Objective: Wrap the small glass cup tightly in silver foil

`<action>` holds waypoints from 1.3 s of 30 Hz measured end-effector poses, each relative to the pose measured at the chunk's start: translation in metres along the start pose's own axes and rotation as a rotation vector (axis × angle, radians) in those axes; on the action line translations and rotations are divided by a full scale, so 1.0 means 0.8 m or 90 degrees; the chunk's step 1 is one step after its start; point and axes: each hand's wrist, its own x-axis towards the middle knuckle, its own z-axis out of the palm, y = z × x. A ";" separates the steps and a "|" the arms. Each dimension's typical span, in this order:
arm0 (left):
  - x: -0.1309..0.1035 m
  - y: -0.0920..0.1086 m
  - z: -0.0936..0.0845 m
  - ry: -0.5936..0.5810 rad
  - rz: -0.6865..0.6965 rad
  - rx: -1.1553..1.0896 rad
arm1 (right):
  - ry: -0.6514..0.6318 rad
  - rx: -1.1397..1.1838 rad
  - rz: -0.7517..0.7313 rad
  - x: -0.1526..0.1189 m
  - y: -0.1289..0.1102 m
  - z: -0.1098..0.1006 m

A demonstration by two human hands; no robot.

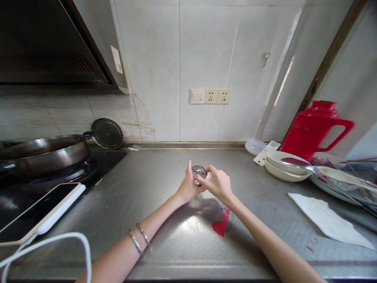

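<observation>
A small clear glass vessel (199,171) is held between both hands above the middle of the steel counter (147,181). My left hand (189,186) wraps round its left and lower side, thumb pointing up. On the right, my right hand (217,181) has its thumb over the near rim and its other fingers on the far right side. Something small and white shows between the right fingers, too small to name. Two silver bracelets (138,239) circle the left forearm. Below the hands, a red patch (220,225) lies on the counter.
At left are a steel pan (47,154) on the stove, a round black disc (107,133), and a phone (41,212) with a white cable. On the right stand a red thermos (313,129), stacked bowls (287,167), plates with utensils and a white napkin (326,218).
</observation>
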 end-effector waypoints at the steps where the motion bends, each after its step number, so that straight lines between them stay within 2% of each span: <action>1: 0.000 0.001 0.000 0.006 0.001 0.009 | 0.002 0.004 -0.002 0.000 0.000 0.001; 6: 0.002 -0.001 -0.003 0.038 0.019 0.023 | 0.003 0.072 -0.062 0.000 0.004 0.006; 10: 0.010 -0.005 -0.010 0.018 0.015 0.038 | -0.008 0.230 -0.114 0.006 0.013 0.008; 15: 0.015 -0.012 -0.021 0.027 0.008 -0.006 | -0.030 0.430 -0.008 0.024 0.032 0.013; 19: 0.016 -0.015 -0.028 0.015 -0.002 -0.054 | -0.090 0.572 0.082 0.035 0.046 0.018; 22: 0.016 -0.015 -0.029 0.014 -0.008 -0.051 | -0.105 0.599 0.100 0.036 0.050 0.018; 25: 0.015 -0.014 -0.028 0.013 -0.007 -0.034 | -0.092 0.625 0.066 0.035 0.050 0.020; 28: 0.012 -0.012 -0.029 -0.004 -0.003 0.000 | -0.044 0.665 -0.030 0.037 0.047 0.024; 31: 0.009 -0.010 -0.030 -0.028 -0.008 0.048 | 0.063 0.675 -0.089 0.038 0.043 0.026; 34: 0.006 -0.009 -0.029 -0.042 0.004 0.063 | 0.152 0.687 -0.069 0.037 0.040 0.024; 39: 0.000 -0.002 -0.022 -0.076 0.031 0.063 | 0.243 0.635 -0.050 0.031 0.034 0.021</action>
